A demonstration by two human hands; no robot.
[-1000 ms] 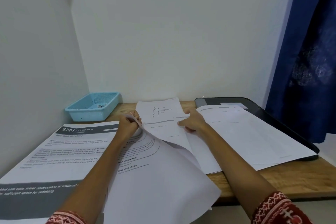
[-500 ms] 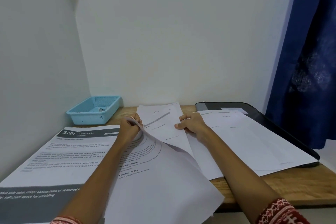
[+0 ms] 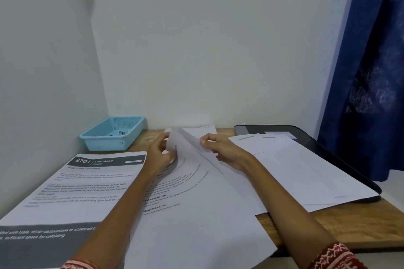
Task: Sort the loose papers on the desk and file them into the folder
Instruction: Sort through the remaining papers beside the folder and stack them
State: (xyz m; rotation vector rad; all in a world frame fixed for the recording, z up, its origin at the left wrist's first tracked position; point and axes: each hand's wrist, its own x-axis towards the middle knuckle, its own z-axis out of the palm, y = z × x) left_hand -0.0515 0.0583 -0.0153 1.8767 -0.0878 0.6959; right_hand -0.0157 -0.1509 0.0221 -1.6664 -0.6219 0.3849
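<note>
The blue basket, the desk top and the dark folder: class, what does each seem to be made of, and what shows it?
Blue basket: looks like moulded plastic, with perforated mesh walls and an even, slightly glossy colour.
Desk top: looks like wood or a wood-look laminate, brown with grain lines; which one cannot be told.
Dark folder: probably smooth plastic, with rounded corners and a faint sheen.
</note>
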